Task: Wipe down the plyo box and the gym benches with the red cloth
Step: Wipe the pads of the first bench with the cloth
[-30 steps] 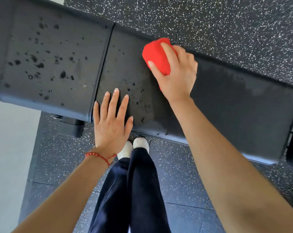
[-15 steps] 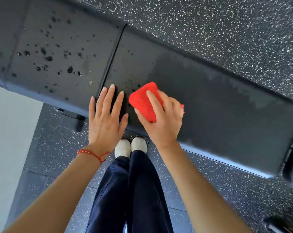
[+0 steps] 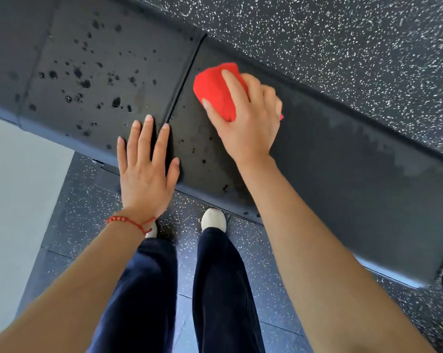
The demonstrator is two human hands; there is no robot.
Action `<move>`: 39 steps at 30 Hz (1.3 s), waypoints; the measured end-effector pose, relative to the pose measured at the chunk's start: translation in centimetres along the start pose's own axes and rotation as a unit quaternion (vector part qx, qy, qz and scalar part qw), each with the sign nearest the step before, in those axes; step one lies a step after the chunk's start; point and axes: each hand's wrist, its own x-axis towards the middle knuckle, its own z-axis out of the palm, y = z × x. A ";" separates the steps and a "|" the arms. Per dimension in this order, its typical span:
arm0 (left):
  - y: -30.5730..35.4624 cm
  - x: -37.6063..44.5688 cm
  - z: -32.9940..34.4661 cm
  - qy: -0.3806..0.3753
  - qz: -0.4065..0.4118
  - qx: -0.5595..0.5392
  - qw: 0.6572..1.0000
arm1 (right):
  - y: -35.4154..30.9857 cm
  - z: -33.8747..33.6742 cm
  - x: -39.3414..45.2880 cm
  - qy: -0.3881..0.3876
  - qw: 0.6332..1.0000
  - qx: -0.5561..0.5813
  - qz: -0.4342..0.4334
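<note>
Nearest, two legs in dark trousers [image 3: 223, 289] and pale shoes [image 3: 213, 220] on speckled rubber floor [image 3: 266, 250]. Just beyond, left hand [image 3: 145, 169] spread flat, fingers straight, pressing on the near edge of the worktop [image 3: 355, 174] right at the seam [image 3: 184, 80] between its two pads; red bead bracelet [image 3: 128, 221] at that wrist. Farther and to the right, right hand [image 3: 251, 123] curled over a bunched red cloth [image 3: 215, 90], thumb and fingers gripping it and pushing it down on the right pad close to the seam, toward the far edge. Worktop's long axis running from far left to near right across the view. Dark droplets [image 3: 88, 80] thick on the left pad, a few scattered on the right pad near the seam below the cloth; farther right, a dull smeared sheen suggesting a stretch already wiped. Unwiped wet patch lying left of the cloth, across the seam, with the left hand resting beside it but the right hand holding the cloth; next stroke probably leftward over the seam. No box in sight.
</note>
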 end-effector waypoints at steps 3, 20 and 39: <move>-0.2 0.1 -0.1 -0.003 0.005 0.000 1.000 | -0.3 0.3 0.7 -0.006 1.000 0.005 0.009; -5.9 2.0 -2.0 -0.017 0.064 0.001 0.998 | -3.4 0.8 -9.1 0.018 0.998 -0.055 -0.019; -7.0 2.7 -3.6 -0.047 0.082 -0.014 0.995 | -7.3 3.6 -3.1 0.054 0.996 -0.024 0.071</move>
